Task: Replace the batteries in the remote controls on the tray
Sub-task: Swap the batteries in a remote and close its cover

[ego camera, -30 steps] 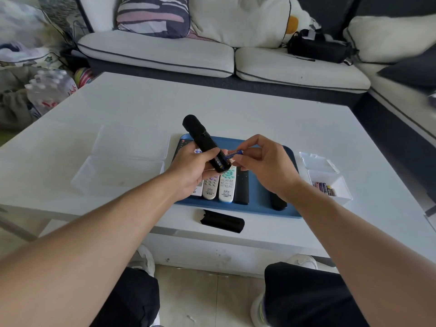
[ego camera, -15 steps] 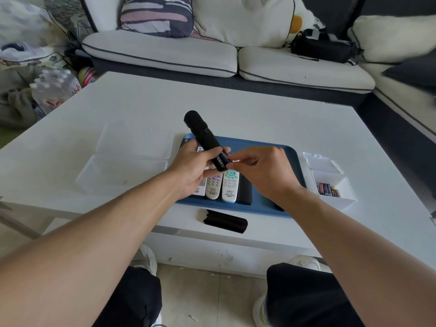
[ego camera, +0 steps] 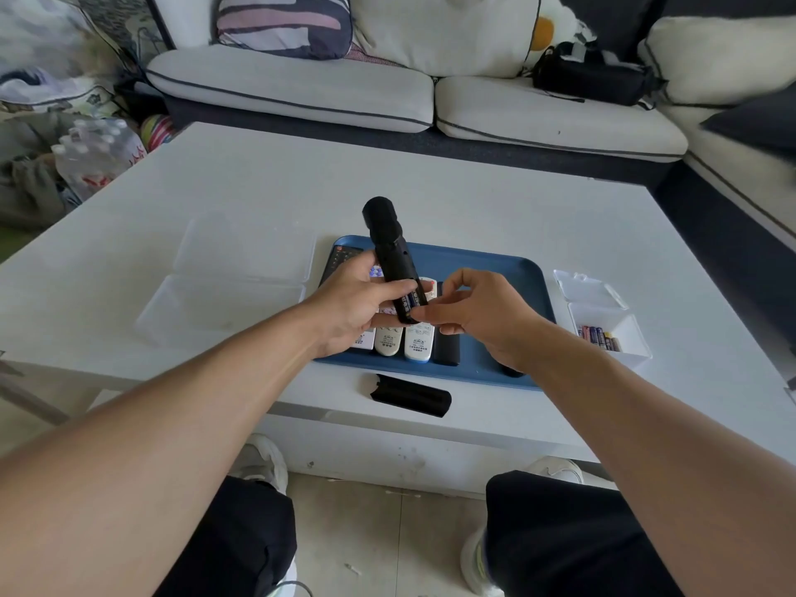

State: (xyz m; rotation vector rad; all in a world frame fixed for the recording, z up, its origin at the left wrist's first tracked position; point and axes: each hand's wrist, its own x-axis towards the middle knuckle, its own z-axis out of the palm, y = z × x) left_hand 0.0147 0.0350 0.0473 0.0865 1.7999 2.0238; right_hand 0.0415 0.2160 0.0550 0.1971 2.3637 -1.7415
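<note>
Two blue-labelled batteries [ego camera: 410, 300] seated in the open bay of a long black plastic remote [ego camera: 391, 256], raised over the blue tray [ego camera: 508, 273]: light, rigid, slick, probably best gripped mid-body. Left hand [ego camera: 351, 303] wrapped around that body; right hand [ego camera: 482, 314] fingertips pinched at the battery end. Black curved cover [ego camera: 411, 395] lying loose on the white table [ego camera: 258, 196].

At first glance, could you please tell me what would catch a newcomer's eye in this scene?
Both hands meet above the blue tray: the left hand grips a black remote, tilted, with batteries showing in its open end, where the right hand works with its fingertips. The black cover lies on the table in front of the tray, and a clear box of spare batteries sits to the tray's right.
</note>
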